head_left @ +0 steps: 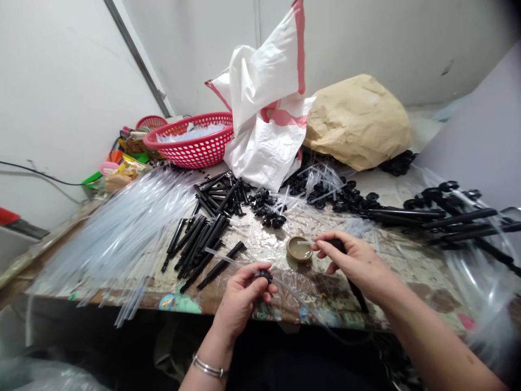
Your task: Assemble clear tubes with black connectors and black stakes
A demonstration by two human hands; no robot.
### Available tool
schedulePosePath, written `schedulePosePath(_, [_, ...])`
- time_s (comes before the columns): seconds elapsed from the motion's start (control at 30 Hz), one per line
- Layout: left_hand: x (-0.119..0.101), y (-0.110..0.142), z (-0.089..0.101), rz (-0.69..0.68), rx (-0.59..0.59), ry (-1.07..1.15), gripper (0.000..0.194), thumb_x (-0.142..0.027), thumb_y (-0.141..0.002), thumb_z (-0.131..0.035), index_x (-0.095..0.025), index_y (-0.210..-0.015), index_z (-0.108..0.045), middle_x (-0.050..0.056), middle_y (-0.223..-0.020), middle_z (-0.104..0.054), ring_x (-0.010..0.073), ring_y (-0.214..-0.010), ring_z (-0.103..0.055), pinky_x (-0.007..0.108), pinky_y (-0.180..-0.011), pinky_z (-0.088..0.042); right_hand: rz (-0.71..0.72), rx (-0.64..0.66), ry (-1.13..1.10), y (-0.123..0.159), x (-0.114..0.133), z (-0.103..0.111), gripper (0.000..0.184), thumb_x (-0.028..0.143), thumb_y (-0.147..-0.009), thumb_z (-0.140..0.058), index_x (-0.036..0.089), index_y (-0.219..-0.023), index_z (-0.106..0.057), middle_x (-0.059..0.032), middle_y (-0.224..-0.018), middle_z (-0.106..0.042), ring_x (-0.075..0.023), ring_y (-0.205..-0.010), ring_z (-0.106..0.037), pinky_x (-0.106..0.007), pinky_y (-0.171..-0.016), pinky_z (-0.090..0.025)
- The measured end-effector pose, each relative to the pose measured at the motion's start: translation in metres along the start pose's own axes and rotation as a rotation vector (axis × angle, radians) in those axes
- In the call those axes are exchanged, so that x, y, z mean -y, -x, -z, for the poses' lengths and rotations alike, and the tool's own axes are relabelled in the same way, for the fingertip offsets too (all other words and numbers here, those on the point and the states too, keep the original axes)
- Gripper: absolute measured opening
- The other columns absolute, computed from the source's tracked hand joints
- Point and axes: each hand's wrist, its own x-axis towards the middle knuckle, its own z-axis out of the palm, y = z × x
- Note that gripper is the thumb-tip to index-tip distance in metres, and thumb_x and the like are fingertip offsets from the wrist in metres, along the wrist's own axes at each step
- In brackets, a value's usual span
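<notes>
My left hand [244, 293] is closed, pinching a small black plastic fitting [266, 275] at the table's front edge. A long clear plastic tube [222, 258] runs past those fingers, and its other part hangs down to the right. My right hand [350, 260] is closed on a short clear tube [305, 243], whose tip is over a small round dish [299, 257] of clear liquid. A black tubular part [357, 293] also passes under this hand; whether the palm grips it I cannot tell. Black tube bodies [203, 244] lie in a heap left of the dish.
Many long clear tubes [114, 233] spread over the left side. Behind stand a red basket [195, 155], a white sack [260, 136] and a brown paper bag [358, 122]. Black fittings [271, 209] lie mid-table, and black pump assemblies [459, 217] with tubes are at right.
</notes>
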Motion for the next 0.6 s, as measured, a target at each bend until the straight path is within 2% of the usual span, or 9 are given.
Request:
schedulePosePath(0.07, [0.000,-0.001,-0.001,-0.012,-0.053,0.018,0.031,-0.029,-0.065,-0.075,-0.016,-0.092,-0.071,0.006,-0.080,-0.069,0.0125,-0.060,-0.061,0.020,-0.052,-0.042,-0.016,0.001,-0.119,0.002,0.000,-0.002,0.034,0.048,-0.074,-0.062,0.018,-0.090,-0.058,-0.0065,-0.086,-0.065,-0.0178,-0.077,-0.058,-0.023,-0.047,-0.050])
schedulePosePath(0.2, [-0.001,-0.003,-0.004,-0.020,-0.129,0.084,0.029,-0.026,-0.059,-0.079,-0.016,-0.085,-0.073,0.005,-0.081,-0.071,0.0104,-0.069,-0.061,0.019,-0.064,-0.045,-0.048,0.019,-0.220,0.011,0.004,-0.003,0.033,0.045,-0.071,-0.067,0.018,-0.088,-0.060,-0.0057,-0.083,-0.066,-0.0153,-0.074,-0.057,-0.020,-0.047,-0.048])
schedulePosePath(0.27, [-0.001,-0.002,-0.006,-0.032,-0.145,0.091,0.031,-0.023,-0.057,-0.081,-0.016,-0.086,-0.073,0.005,-0.082,-0.072,0.0099,-0.069,-0.061,0.017,-0.062,-0.045,-0.072,0.049,-0.283,0.018,0.006,-0.003,0.031,0.044,-0.072,-0.068,0.018,-0.087,-0.060,-0.0050,-0.083,-0.066,-0.0142,-0.073,-0.056,-0.019,-0.046,-0.047])
schedulePosePath(0.4, [0.003,0.004,-0.015,-0.050,-0.158,0.106,0.033,-0.018,-0.055,-0.082,-0.015,-0.086,-0.070,0.005,-0.086,-0.072,0.0138,-0.073,-0.066,0.021,-0.066,-0.049,-0.094,0.145,-0.400,0.036,0.007,-0.008,0.027,0.042,-0.074,-0.066,0.019,-0.087,-0.060,-0.0045,-0.083,-0.065,-0.0132,-0.072,-0.056,-0.017,-0.045,-0.045])
schedulePosePath(0.5, [0.010,0.011,-0.025,-0.043,-0.200,0.173,0.029,-0.021,-0.059,-0.080,-0.015,-0.084,-0.067,0.003,-0.078,-0.070,0.0158,-0.072,-0.068,0.025,-0.070,-0.051,-0.114,0.216,-0.387,0.050,0.005,-0.014,0.028,0.044,-0.076,-0.064,0.019,-0.088,-0.059,-0.0026,-0.077,-0.064,-0.0106,-0.062,-0.055,-0.018,-0.045,-0.043])
schedulePosePath(0.6, [0.018,0.015,-0.034,-0.047,-0.253,0.217,0.027,-0.026,-0.063,-0.078,-0.014,-0.083,-0.066,0.001,-0.072,-0.069,0.0145,-0.065,-0.067,0.023,-0.062,-0.051,-0.136,0.217,-0.322,0.059,0.004,-0.019,0.031,0.047,-0.076,-0.062,0.018,-0.087,-0.058,0.0004,-0.071,-0.061,-0.0065,-0.047,-0.050,-0.020,-0.044,-0.041])
